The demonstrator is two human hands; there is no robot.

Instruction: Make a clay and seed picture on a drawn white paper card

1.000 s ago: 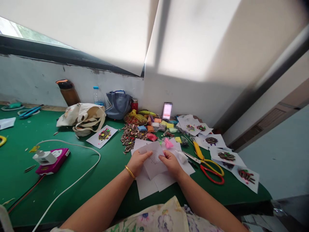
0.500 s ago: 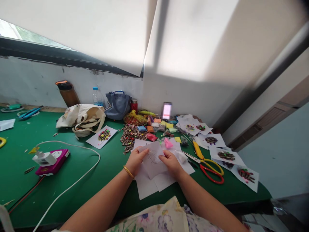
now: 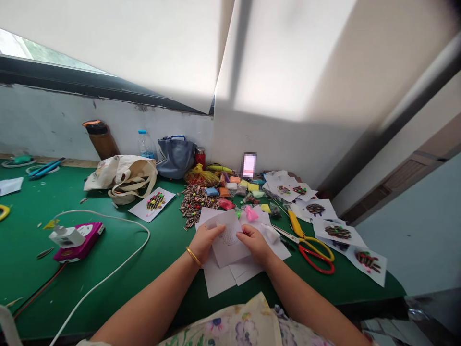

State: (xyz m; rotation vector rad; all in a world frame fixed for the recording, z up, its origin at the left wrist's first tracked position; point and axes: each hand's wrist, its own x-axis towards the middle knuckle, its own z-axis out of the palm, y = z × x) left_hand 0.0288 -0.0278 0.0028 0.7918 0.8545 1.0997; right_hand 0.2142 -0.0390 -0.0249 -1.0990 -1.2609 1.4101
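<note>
Between my two hands is a white sheet of paper with a faint patterned drawing on it. My left hand grips its left side, thumb lying on top near the drawing. My right hand pinches the right edge between thumb and fingers. Other white sheets lie beneath on the table. Just beyond the paper sits a bag of pink clay. A heap of striped sunflower seeds mixed with coloured bits lies beyond my left hand.
Scissors with red and yellow handles and a yellow-handled tool lie at right, near finished seed pictures. Left are a pink power adapter, a white cable, a cloth bag and another seed picture. A phone stands behind.
The held paper has turned slightly, and my left thumb has slid a little to the right across it. My right hand has stayed nearly in place.
</note>
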